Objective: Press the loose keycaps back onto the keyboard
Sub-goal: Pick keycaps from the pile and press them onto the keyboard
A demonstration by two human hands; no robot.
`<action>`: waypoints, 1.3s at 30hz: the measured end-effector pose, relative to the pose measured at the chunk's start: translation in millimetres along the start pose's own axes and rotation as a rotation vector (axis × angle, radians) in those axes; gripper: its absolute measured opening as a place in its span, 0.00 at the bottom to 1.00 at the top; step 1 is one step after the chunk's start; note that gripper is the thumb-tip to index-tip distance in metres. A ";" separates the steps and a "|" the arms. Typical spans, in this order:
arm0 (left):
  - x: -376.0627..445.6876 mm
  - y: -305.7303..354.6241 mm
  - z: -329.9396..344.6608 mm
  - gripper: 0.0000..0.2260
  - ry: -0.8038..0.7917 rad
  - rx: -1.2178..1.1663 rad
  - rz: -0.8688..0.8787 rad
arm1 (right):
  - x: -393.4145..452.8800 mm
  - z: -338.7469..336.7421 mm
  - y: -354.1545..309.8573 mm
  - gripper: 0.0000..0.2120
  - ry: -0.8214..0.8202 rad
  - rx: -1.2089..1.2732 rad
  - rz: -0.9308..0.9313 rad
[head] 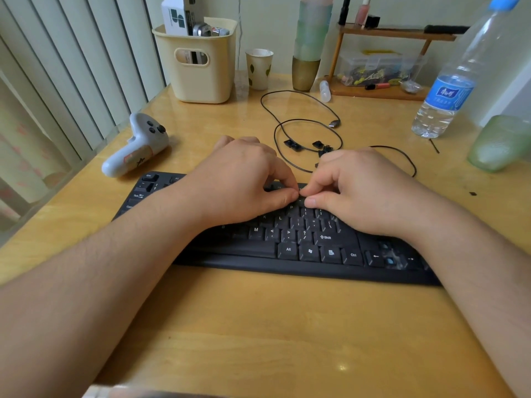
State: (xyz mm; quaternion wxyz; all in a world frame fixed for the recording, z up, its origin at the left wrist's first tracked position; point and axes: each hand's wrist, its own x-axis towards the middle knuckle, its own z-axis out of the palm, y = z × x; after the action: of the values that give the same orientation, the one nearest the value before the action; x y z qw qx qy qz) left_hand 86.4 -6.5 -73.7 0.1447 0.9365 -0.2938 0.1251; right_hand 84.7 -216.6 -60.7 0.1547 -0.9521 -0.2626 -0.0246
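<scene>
One black keyboard (pixel 301 242) is laid across the middle of the wooden desk (pixel 258 326), angled toward the right edge. Three loose black keycaps (pixel 293 145) are seen behind it, inside the loops of one black USB cable (pixel 304 122). Both hands are curled over the upper key rows: the left hand (pixel 244 179) and the right hand (pixel 362 188) are brought together, thumbs and forefingers meeting tip to tip on something small at the top of the keys; whether a keycap is pinched there cannot be told. One white controller (pixel 138 145) is lain near the left edge, one water bottle (pixel 457 79) stood toward the right edge, and one cream basket (pixel 201 67) and one paper cup (pixel 258 68) at the back edge.
</scene>
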 end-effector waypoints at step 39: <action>-3.6 -7.1 -9.8 0.09 0.026 -0.145 0.013 | -2.8 -14.8 4.4 0.25 -0.047 0.087 0.056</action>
State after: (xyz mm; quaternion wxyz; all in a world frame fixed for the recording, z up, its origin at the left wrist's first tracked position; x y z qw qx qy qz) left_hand 86.3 4.3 -67.2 0.2150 0.9199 -0.3064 0.1168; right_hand 85.0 -226.2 -48.2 0.1902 -0.9518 -0.2402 0.0137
